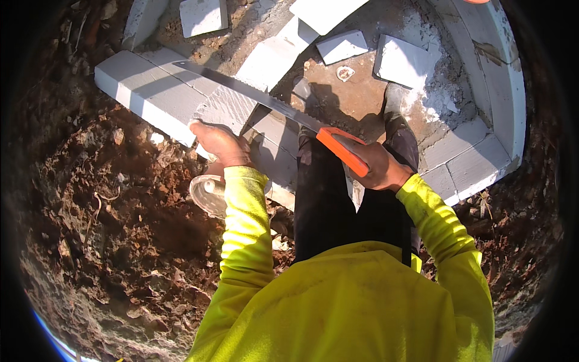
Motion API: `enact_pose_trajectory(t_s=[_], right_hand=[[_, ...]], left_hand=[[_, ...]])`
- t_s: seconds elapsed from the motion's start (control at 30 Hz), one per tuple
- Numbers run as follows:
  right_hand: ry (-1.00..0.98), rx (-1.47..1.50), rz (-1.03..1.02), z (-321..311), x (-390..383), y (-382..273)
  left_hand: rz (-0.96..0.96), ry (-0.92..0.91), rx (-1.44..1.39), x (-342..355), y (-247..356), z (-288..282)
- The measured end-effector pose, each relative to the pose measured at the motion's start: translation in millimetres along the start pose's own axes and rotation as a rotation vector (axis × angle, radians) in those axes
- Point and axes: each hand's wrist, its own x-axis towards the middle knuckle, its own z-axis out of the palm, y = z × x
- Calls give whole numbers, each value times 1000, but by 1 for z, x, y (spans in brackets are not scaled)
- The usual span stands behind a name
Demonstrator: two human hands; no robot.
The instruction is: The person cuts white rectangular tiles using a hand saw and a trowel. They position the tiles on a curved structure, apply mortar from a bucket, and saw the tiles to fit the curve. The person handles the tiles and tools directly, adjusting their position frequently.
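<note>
My right hand [381, 166] is closed around the orange handle of a hand saw [271, 101]. The blade slants up to the left, across the top of a pale grey block [223, 110] with scratched lines on its face. My left hand [222, 145] grips the near edge of that block, its fingertips partly hidden. The block sits over the low block wall [163, 84]. Whether the teeth are cutting into it, I cannot tell. Beside my left wrist is a round, mortar-smeared container [206, 194] with a pale stub in it.
Loose white block pieces [405, 60] lie inside the walled area, with white powder [449, 108] near the right wall [503, 90]. A small round whitish object [345, 73] rests on the soil. My legs stand across the near wall. Rough brown earth [132, 241] surrounds it.
</note>
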Motion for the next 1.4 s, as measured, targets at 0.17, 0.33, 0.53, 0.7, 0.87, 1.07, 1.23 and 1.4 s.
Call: enact_pose_trajectory(t_s=[0.17, 0.33, 0.53, 0.7, 0.87, 1.07, 1.23, 1.4], right_hand=[[-220, -26, 263, -9, 32, 6], [-15, -27, -23, -3, -13, 17], [-55, 17, -29, -4, 27, 44], [-59, -40, -55, 0, 9, 61], [40, -142, -203, 7, 22, 51], [-248, -94, 251, -10, 19, -6], [-217, -84, 95, -11, -49, -93], [-308, -75, 135, -22, -46, -115]], left_hand=[[-36, -2, -20, 1, 2, 7], [24, -43, -40, 5, -6, -3], [-57, -66, -89, -2, 0, -1], [-56, -104, -136, 1, -2, -6], [-49, -23, -118, 7, -5, -7], [-40, 2, -72, 17, -18, -7], [-112, -162, -344, 4, -4, 0], [-13, -181, -198, 7, -9, -1]])
